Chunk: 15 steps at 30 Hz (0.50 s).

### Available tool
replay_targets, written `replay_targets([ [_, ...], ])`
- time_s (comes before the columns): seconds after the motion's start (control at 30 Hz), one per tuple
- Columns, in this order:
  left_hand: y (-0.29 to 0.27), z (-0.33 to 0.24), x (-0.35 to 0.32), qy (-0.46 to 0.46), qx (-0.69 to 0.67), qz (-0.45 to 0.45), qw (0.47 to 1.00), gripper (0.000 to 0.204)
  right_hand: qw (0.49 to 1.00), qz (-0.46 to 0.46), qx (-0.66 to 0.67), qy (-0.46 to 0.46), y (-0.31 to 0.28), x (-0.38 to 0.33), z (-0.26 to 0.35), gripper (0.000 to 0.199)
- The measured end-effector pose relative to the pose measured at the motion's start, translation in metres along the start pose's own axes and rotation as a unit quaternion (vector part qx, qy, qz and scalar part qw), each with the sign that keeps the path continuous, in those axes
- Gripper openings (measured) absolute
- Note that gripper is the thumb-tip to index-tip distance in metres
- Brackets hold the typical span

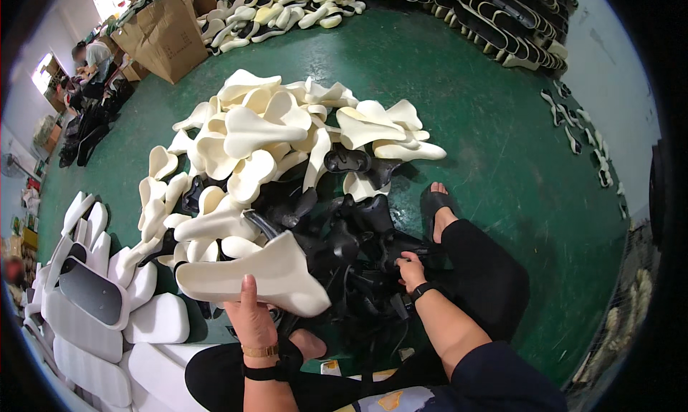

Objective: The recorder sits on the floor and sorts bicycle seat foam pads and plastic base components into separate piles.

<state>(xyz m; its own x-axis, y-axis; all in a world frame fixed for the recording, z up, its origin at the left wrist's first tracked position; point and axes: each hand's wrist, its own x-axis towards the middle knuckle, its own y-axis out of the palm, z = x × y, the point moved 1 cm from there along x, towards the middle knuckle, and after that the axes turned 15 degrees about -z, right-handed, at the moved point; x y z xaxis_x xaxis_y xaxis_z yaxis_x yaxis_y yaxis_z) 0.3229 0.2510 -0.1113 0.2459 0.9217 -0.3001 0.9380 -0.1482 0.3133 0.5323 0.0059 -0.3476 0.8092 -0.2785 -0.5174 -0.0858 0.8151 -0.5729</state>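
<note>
In my left hand [251,319] is a cream foam bicycle saddle pad [251,270], held level with the thumb on top and the fingers beneath. My right hand [411,270] reaches into a heap of black plastic saddle shells [347,243], its fingers closed at the heap's right side. What those fingers grip, if anything, is too small to make out. Just beyond the held pad lies a large pile of similar cream foam pads [261,129], with a few black shells among them.
White foam pieces [82,319] are stacked at the left, a grey-faced panel among them. A cardboard box [161,39] and another saddle heap [287,11] stand at the back. Racks of saddles [487,25] line the far right. Another person [93,57] sits far left.
</note>
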Motion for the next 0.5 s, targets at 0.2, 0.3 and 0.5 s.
replay_targets([
  [0.2, 0.016, 0.013, 0.005, 0.079, -0.021, 0.021, 0.996, 0.059, 0.995, 0.04, -0.05, -0.074, 0.014, 0.021, -0.034, 0.036],
  [0.3, 0.008, 0.014, 0.009, 0.132, 0.004, -0.021, 0.991, 0.055, 0.977, 0.012, -0.008, -0.212, 0.004, -0.033, 0.01, 0.04],
  [0.5, -0.009, 0.006, 0.019, 0.101, -0.035, -0.023, 0.994, 0.055, 0.929, 0.099, 0.189, -0.302, -0.029, -0.098, 0.098, 0.021],
])
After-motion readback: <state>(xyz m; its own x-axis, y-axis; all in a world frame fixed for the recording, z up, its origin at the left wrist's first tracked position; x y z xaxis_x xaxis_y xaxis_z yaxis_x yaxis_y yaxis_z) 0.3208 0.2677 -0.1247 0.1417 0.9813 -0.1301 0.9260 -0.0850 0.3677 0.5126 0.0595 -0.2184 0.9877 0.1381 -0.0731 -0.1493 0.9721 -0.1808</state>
